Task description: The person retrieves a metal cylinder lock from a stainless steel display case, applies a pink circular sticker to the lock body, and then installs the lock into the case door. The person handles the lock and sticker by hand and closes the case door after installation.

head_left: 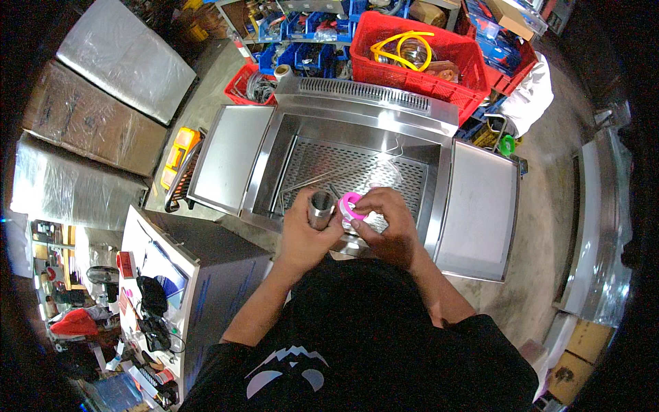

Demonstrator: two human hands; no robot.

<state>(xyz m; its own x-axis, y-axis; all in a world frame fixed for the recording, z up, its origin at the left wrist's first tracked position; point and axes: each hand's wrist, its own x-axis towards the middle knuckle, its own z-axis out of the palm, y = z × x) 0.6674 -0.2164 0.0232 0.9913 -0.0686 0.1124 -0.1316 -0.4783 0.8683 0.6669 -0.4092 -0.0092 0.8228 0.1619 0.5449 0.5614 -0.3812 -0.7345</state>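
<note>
My left hand (301, 237) is wrapped round a short, hollow metal pipe (320, 214), its open end facing up. Just right of the pipe, my right hand (395, 223) grips a small roll of tape with a bright pink ring-shaped spool (344, 208). The fingertips and thumb of that hand pinch the spool's right side. Both hands are close together above the near edge of a stainless steel basin unit (278, 161) with a slotted bottom plate. Whether any tape runs from the spool to the pipe, I cannot tell.
Thin metal rods (302, 184) lie in the basin. Flat side shelves (230, 154) flank it. Behind stand a red crate (419, 84) with a yellow hose (405, 51) and several blue parts bins (312, 60). A cluttered white-topped bench (147, 237) is at left, near wrapped boxes (127, 55).
</note>
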